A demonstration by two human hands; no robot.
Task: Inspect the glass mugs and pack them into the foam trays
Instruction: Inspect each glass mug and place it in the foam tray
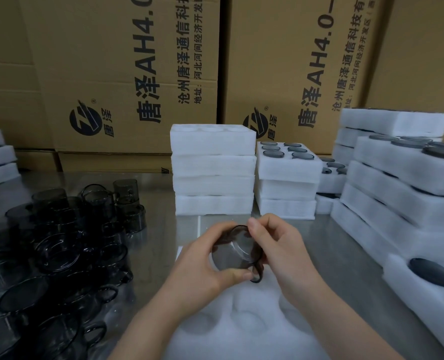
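Over the middle of the table [161,201], seen from the head camera, both hands hold one dark glass mug [235,252]. The left hand [200,261] wraps round its side, with the thumb down by the little handle [258,274]. The right hand [283,245] pinches the rim at the top. The mug is tipped over sideways, up in the air, just above a white foam tray [241,323] whose round holes look empty.

I think the mug is light but very easy to break. Glass is hard and smooth, so it could slip. Holding it round the fat middle looks safest. The thin handle and rim could chip if they knock something. The foam is soft and should hug it.

On the left lies a heap of more mugs [59,245], all touching each other. At the back stand piles of foam trays [213,165], some already filled, with big brown boxes [127,74] behind them.
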